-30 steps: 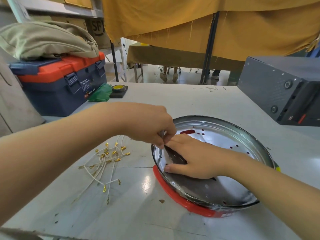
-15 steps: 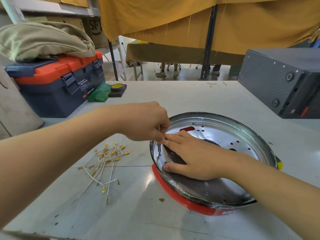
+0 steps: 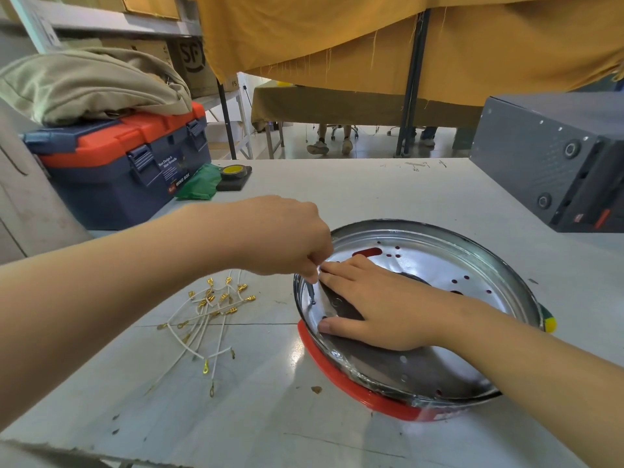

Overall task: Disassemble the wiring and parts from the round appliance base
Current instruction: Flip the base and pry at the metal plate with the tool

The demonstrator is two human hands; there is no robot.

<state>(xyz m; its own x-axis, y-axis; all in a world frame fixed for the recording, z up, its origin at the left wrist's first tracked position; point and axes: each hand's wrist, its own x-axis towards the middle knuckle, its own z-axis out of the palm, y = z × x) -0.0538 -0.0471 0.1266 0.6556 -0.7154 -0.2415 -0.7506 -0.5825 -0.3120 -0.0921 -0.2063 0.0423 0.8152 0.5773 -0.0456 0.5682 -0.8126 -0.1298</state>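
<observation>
Now the left hand point(image 3: 283, 234) is pinching a thin screwdriver point(image 3: 311, 292) upright inside the round base point(image 3: 506, 265). Meanwhile the right hand point(image 3: 381, 309) is pressing flat, fingers straight, beside it.

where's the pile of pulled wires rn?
Head view: the loose white wires lie on the white table, just left of the round appliance base, under the left hand.

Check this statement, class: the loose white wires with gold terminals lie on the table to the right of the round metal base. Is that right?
Not quite. In the head view, the white wires lie on the table to the left of the round metal base, not the right; the rest stands.
</observation>
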